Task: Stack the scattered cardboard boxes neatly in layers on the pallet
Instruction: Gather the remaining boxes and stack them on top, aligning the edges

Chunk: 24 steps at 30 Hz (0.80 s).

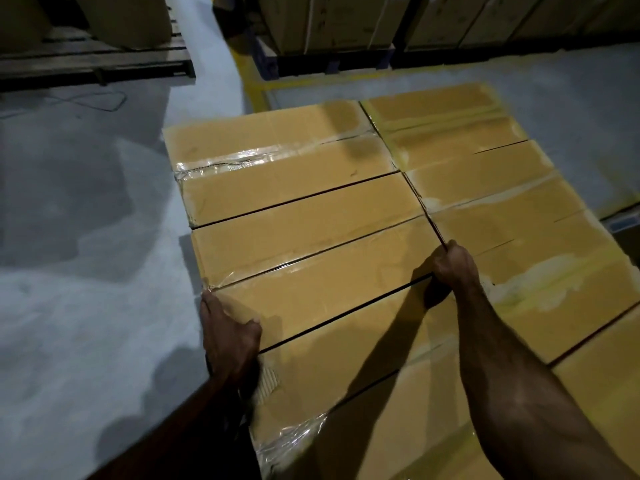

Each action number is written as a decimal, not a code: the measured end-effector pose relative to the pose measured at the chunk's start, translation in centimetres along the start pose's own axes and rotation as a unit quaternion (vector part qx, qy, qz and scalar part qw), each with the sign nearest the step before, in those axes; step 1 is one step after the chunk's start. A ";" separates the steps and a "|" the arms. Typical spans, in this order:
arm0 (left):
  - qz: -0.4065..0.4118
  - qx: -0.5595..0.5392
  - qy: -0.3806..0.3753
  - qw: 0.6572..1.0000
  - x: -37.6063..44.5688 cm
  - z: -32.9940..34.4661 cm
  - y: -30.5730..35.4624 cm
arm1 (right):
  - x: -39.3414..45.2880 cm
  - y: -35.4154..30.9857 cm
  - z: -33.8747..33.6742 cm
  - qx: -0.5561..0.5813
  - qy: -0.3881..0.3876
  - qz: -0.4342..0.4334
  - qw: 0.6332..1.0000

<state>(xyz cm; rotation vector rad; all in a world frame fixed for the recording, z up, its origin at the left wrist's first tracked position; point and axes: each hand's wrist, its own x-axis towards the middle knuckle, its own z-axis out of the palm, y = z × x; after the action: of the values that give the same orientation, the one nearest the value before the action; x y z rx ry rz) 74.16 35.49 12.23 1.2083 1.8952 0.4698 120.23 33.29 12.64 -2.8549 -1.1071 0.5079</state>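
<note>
Several tan cardboard boxes sealed with clear tape lie side by side in two columns, forming a flat layer; the pallet under them is hidden. My left hand (230,336) grips the left end of the middle box (311,268) in the left column, thumb on top and fingers down its side. My right hand (453,266) curls over that box's right end, fingers dug into the gap beside the right column (519,216). A nearer box (346,393) lies under my forearms.
Grey concrete floor (86,237) spreads to the left. A wooden pallet (93,64) with brown goods stands far left. Stacked cartons (346,26) on dark pallets line the back. Yellow floor marking (256,88) runs behind the layer.
</note>
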 end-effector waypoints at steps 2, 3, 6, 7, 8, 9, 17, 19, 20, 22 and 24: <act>-0.001 0.003 -0.004 1.000 0.3 0.4 -0.5 | 0.0 0.7 -0.4 0.004 -0.009 -0.002 1.000; -0.003 0.012 -0.003 1.000 0.3 0.4 -0.4 | 0.1 0.9 -0.5 0.007 -0.009 -0.007 1.000; -0.002 0.020 0.004 1.000 0.3 0.7 -0.4 | 0.1 1.1 -0.9 0.006 -0.011 -0.011 1.000; -0.005 0.021 0.005 1.000 0.1 0.7 -0.2 | 0.5 1.3 -0.8 0.010 -0.011 -0.018 1.000; -0.007 0.023 0.010 1.000 0.1 0.8 -0.1 | 0.6 1.3 -1.0 0.011 -0.011 -0.022 1.000; -0.009 0.022 0.013 1.000 -0.1 0.8 -0.1 | 0.8 1.4 -1.0 0.012 -0.013 -0.028 0.999; 0.004 0.028 0.016 0.999 0.1 0.9 -0.4 | 0.8 1.3 -1.0 0.011 -0.016 -0.028 0.999; 0.005 0.029 0.024 0.999 0.0 0.9 -0.4 | 0.5 1.0 -1.0 0.009 -0.018 -0.026 0.999; 0.007 0.033 0.026 0.999 0.0 0.9 -0.3 | 0.6 1.1 -0.8 0.011 -0.018 -0.029 0.999; 0.007 0.037 0.014 0.999 0.1 0.8 -0.1 | 0.6 1.3 -0.7 0.012 -0.018 -0.032 0.999; 0.001 0.032 -0.006 0.999 0.6 0.5 -0.1 | 0.4 1.4 -0.5 0.013 -0.010 -0.036 0.999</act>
<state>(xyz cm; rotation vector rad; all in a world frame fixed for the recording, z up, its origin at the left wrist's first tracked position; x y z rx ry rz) 74.40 35.89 11.62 1.2523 1.9116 0.4034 121.61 32.56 12.80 -2.7820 -1.1918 0.5451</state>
